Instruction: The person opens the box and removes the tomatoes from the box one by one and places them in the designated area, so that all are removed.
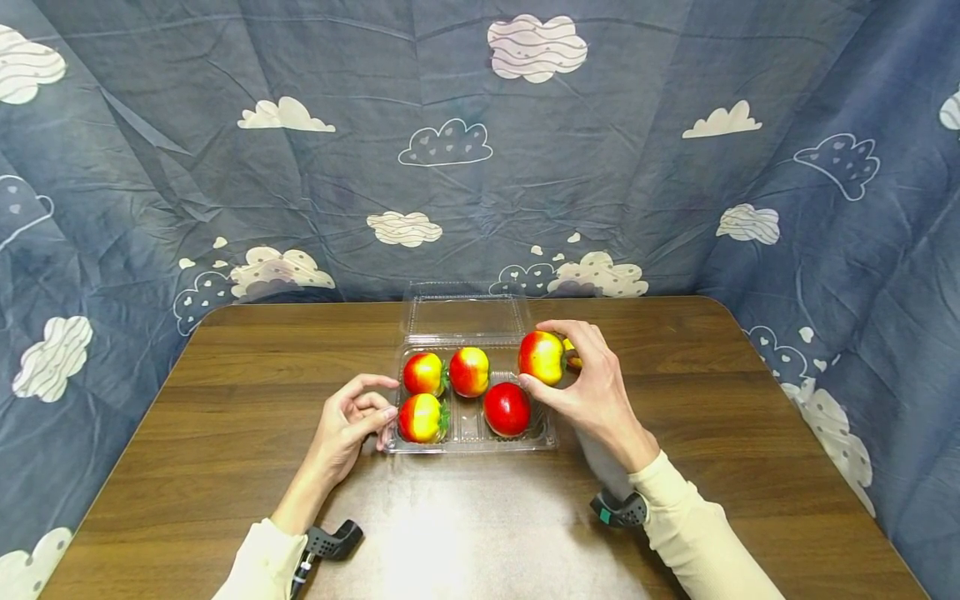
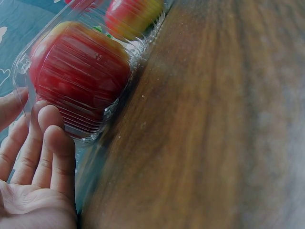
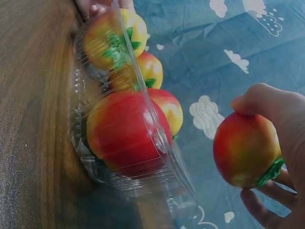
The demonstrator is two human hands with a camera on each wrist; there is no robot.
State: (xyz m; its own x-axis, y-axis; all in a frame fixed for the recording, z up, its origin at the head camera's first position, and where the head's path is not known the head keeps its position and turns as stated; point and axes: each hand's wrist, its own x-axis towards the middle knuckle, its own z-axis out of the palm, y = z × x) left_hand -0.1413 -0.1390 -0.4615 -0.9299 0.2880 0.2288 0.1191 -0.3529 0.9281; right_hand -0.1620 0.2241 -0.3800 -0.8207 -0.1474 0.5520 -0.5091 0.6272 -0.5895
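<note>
On the table lies a clear plastic clamshell box (image 1: 468, 447) with its lid (image 1: 468, 317) folded back. Several red-and-yellow fruits (image 1: 469, 372), some showing green leafy caps, sit inside, with a redder fruit (image 1: 507, 409) at the front right. My right hand (image 1: 596, 387) holds another red-and-yellow fruit (image 3: 245, 150) between thumb and fingers, above the box's back right corner. At the opposite end, my left hand (image 1: 352, 425) has its fingertips against the box's end wall, fingers mostly straight. Through that wall shows the front left fruit (image 2: 78, 71).
The brown wooden table (image 1: 225, 400) extends on both sides of the box. A blue curtain (image 1: 360, 183) with white clouds hangs along the back edge and sides. Dark wrist mounts (image 1: 333, 540) sit below both wrists. Behind the right hand shows a small yellow patch.
</note>
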